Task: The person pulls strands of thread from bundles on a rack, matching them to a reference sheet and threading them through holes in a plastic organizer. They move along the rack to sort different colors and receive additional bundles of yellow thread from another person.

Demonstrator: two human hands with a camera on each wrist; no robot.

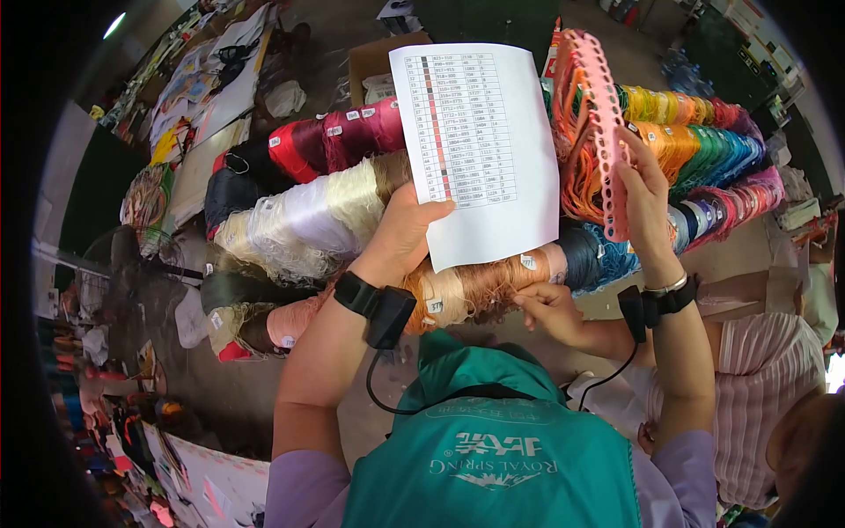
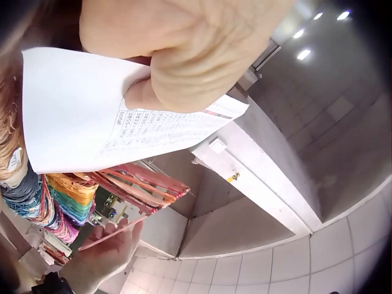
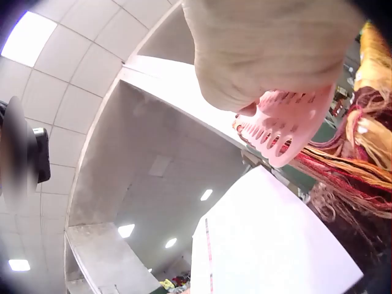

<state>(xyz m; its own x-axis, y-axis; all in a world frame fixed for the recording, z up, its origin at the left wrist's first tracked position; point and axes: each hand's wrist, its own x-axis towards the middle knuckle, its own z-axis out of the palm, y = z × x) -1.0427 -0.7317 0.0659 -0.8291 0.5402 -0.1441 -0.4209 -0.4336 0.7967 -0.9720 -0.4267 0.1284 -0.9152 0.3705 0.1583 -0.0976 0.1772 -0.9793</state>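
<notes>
A white printed sheet [image 1: 493,158] with a table of numbers is pinched at its lower left edge by my left hand [image 1: 403,231], thumb on the print. My right hand [image 1: 647,198] grips a pink strip [image 1: 603,132] with holes along its edges; orange and red threads [image 1: 576,167] hang from it. In the right wrist view the pink strip [image 3: 288,122] shows under the palm of my right hand [image 3: 269,49]. The left wrist view shows the sheet [image 2: 73,110] under my left hand [image 2: 184,55]. Rows of coloured thread bundles [image 1: 308,211] lie behind and below the sheet.
Another person's hand [image 1: 550,310] touches the tan thread bundles [image 1: 493,286] at the near row; that person, in a striped shirt [image 1: 757,396], is at the right. A cardboard box [image 1: 374,66] stands behind the sheet. Papers and cloths [image 1: 207,97] cover a table at the upper left.
</notes>
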